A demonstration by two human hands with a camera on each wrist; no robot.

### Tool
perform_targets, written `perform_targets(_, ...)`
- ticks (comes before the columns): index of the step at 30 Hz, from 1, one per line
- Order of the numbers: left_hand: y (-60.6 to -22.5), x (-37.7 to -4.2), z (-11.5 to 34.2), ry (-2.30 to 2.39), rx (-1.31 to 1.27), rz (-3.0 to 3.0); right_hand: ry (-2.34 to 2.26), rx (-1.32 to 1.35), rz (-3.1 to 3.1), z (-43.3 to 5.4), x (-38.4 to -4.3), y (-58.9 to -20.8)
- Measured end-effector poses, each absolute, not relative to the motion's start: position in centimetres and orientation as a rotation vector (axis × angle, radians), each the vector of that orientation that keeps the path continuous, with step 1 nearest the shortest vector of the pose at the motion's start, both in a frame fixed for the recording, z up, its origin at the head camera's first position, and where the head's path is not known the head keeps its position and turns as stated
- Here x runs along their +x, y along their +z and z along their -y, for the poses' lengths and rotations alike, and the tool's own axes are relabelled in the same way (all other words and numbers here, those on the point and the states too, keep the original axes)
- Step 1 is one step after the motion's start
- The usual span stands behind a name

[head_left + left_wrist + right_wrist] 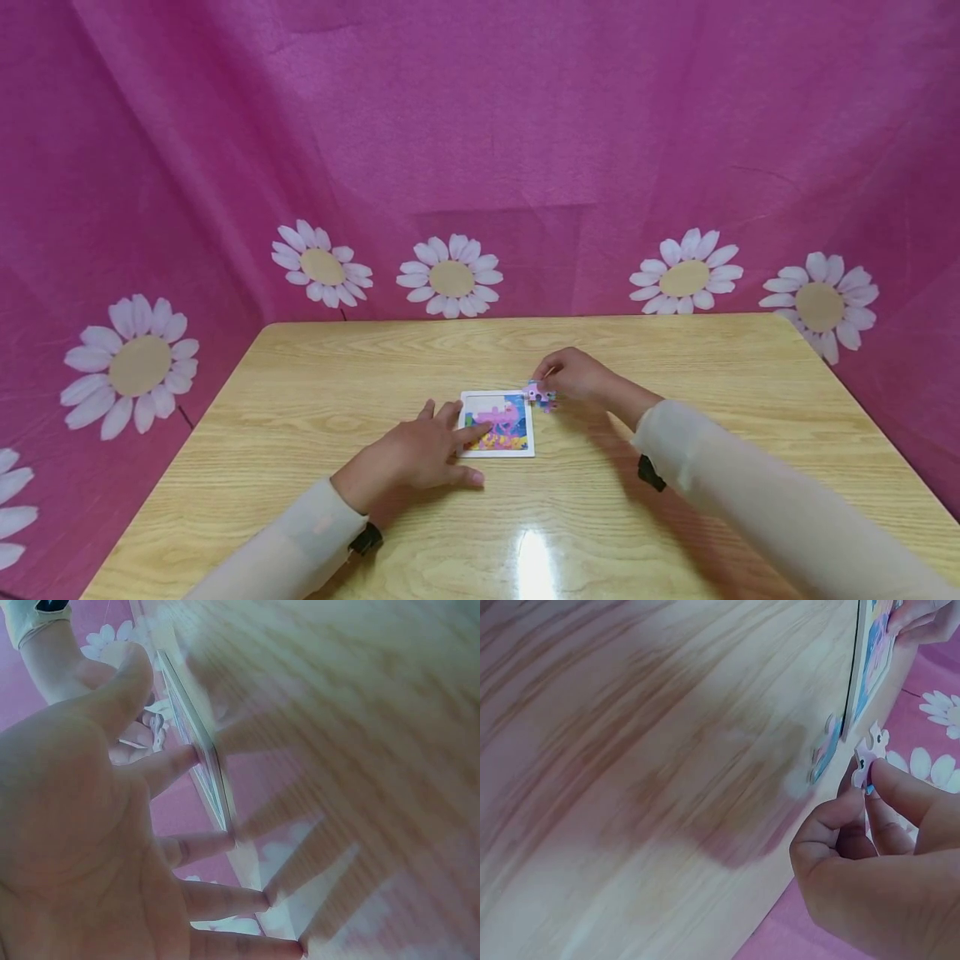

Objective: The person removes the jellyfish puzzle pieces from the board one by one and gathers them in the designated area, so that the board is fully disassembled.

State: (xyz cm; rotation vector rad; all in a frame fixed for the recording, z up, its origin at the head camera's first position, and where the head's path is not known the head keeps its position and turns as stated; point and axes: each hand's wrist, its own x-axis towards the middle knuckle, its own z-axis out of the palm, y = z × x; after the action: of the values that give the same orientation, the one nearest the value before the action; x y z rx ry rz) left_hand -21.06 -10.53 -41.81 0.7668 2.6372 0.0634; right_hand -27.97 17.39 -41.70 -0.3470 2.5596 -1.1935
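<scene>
A square jigsaw puzzle with a white frame [532, 437] lies on the table, showing a pink figure over blue and yellow. White backing shows in its upper left part. Fingers spread, my left hand [423, 450] rests at its left side, the index fingertip on the picture. My right hand [576, 373] pinches a pink puzzle piece [863, 763] between thumb and fingertips, just off the frame's upper right corner. Below it on the table, beside the frame, lies another puzzle piece [826, 750] in blue and pink.
The wooden table [337, 358] stretches out around the puzzle, with a bright light reflection near its front. Behind and beside it hangs a pink cloth [480, 125] printed with white daisies. Dark straps show at both sleeve cuffs.
</scene>
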Motion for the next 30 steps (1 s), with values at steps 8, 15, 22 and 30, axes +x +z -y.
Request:
perform_targets(8,-41.8,-21.0,10.6,0.089,0.763,-2.632,-1.197,-0.350,-2.557,-19.1,-27.9,-41.7)
perform_targets(15,-41.7,-20.8,10.7,0.085,0.780,-2.643,-1.212,-0.312,-2.552,-20.4,-27.5,-41.9)
perform_targets(22,-41.5,-20.7,10.7,0.105,0.784,-2.639,-1.218,-0.322,-2.562,-21.5,-27.4,-42.4)
perform_targets(30,-41.5,-20.8,10.6,0.090,0.774,-2.631,-1.229,-0.332,-2.592,-22.2,-27.2,-43.0)
